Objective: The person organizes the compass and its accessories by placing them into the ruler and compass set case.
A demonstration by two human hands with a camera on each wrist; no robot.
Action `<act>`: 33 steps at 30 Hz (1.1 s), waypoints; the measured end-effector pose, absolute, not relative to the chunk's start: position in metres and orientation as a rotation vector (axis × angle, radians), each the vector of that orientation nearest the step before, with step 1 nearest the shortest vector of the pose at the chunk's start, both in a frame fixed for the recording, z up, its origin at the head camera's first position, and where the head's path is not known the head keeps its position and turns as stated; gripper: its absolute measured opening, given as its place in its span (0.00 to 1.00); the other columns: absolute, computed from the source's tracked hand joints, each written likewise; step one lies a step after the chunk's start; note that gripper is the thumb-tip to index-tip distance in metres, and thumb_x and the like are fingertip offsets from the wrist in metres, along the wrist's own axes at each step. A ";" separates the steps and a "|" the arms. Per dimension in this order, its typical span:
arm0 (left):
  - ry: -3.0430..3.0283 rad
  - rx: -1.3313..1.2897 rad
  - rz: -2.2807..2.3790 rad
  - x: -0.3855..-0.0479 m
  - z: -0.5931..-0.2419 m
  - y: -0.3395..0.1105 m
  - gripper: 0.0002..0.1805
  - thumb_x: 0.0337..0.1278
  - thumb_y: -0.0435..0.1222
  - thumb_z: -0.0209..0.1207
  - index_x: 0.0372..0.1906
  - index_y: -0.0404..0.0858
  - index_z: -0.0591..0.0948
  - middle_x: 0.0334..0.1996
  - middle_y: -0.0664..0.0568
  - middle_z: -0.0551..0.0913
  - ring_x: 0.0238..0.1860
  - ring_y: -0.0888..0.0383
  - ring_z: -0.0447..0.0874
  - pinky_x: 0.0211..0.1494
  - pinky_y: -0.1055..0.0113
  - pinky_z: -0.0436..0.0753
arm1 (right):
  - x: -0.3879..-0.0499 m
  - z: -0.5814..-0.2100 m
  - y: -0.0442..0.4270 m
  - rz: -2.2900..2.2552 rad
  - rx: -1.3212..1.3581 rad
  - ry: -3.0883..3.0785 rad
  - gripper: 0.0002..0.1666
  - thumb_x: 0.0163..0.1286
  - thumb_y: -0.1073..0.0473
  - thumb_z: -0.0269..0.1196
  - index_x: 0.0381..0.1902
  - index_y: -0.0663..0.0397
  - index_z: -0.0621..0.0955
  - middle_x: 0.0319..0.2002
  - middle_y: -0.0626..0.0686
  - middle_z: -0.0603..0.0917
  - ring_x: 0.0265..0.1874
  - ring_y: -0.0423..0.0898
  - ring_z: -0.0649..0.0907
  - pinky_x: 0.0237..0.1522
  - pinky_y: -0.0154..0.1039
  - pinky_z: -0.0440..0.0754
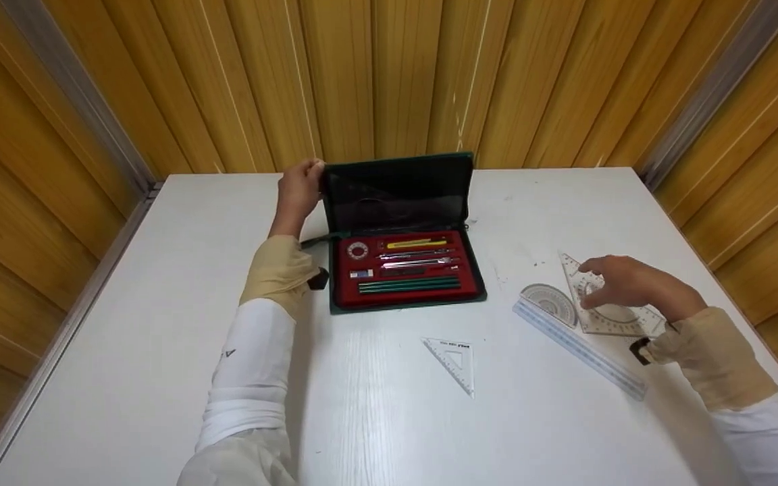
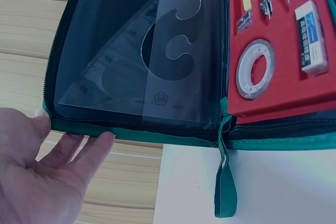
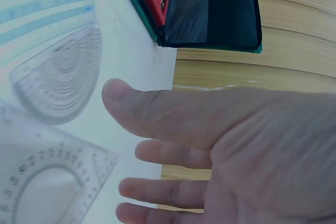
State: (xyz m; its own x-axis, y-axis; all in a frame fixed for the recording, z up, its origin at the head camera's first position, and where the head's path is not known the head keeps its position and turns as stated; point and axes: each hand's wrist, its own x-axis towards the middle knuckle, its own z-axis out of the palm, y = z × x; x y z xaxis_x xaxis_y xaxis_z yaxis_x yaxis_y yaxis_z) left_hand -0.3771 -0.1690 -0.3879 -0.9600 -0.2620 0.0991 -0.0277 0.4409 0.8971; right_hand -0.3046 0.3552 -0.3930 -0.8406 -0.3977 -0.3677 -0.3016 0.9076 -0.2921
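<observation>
A drawing-instrument case [image 1: 397, 299] with a red insert and green trim lies unzipped, its dark lid [image 1: 399, 196] raised. My left hand [image 1: 300, 187] pinches the lid's left edge near the top corner, thumb and fingers on either side of it. Behind the lid's clear pocket in the left wrist view is a transparent triangular sheet [image 2: 115, 85] and curved shapes. My right hand [image 1: 625, 283] hovers with spread fingers above a large clear set square [image 1: 595, 327], holding nothing. Next to that lie a protractor [image 1: 550, 302] and a blue-striped clear ruler [image 1: 578, 347].
A small set square [image 1: 468, 370] lies in front of the case. The insert holds green pencils [image 1: 409, 285], a yellow cutter [image 1: 416, 244], metal compasses [image 1: 419, 263], an eraser [image 2: 312, 38] and a white ring [image 2: 244, 74]. Yellow wood-look panels [image 1: 402, 81] stand behind the white table [image 1: 159, 337].
</observation>
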 end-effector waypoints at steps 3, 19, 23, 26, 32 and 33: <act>-2.464 0.249 -1.538 -0.379 -0.389 -0.171 0.17 0.84 0.42 0.47 0.56 0.35 0.81 0.36 0.50 0.74 0.42 0.55 0.79 0.50 0.62 0.85 | -0.298 -0.403 0.361 -0.339 -0.456 2.658 0.50 0.64 0.53 0.74 0.71 0.79 0.64 0.59 0.80 0.73 0.57 0.77 0.74 0.58 0.71 0.74; -2.455 0.261 -1.551 -0.379 -0.389 -0.177 0.16 0.83 0.42 0.48 0.55 0.37 0.81 0.37 0.52 0.74 0.43 0.57 0.77 0.51 0.62 0.85 | -0.287 -0.444 0.379 -0.430 -0.365 2.684 0.67 0.59 0.40 0.77 0.73 0.83 0.56 0.52 0.74 0.74 0.43 0.60 0.76 0.47 0.57 0.78; -2.439 0.253 -1.548 -0.380 -0.390 -0.178 0.18 0.83 0.42 0.48 0.59 0.35 0.81 0.38 0.50 0.76 0.42 0.56 0.79 0.50 0.62 0.86 | -0.286 -0.445 0.380 -0.430 -0.366 2.689 0.65 0.60 0.40 0.76 0.72 0.83 0.57 0.57 0.77 0.72 0.45 0.62 0.75 0.50 0.60 0.75; -2.431 0.249 -1.547 -0.380 -0.391 -0.178 0.18 0.83 0.41 0.48 0.60 0.35 0.81 0.38 0.49 0.77 0.43 0.56 0.79 0.50 0.62 0.86 | -0.286 -0.444 0.379 -0.409 -0.364 2.698 0.65 0.60 0.39 0.75 0.72 0.83 0.57 0.60 0.79 0.70 0.47 0.64 0.74 0.51 0.62 0.75; -2.430 0.262 -1.540 -0.380 -0.392 -0.176 0.18 0.83 0.42 0.49 0.58 0.35 0.81 0.40 0.49 0.78 0.43 0.56 0.80 0.50 0.62 0.86 | -0.285 -0.443 0.378 -0.379 -0.372 2.709 0.63 0.59 0.40 0.76 0.69 0.84 0.61 0.55 0.76 0.72 0.45 0.64 0.74 0.48 0.60 0.76; -2.428 0.263 -1.542 -0.380 -0.392 -0.176 0.18 0.83 0.42 0.49 0.58 0.35 0.81 0.40 0.49 0.79 0.44 0.56 0.80 0.50 0.62 0.86 | -0.284 -0.443 0.378 -0.380 -0.371 2.708 0.62 0.59 0.39 0.76 0.68 0.85 0.62 0.52 0.74 0.73 0.44 0.62 0.75 0.47 0.58 0.77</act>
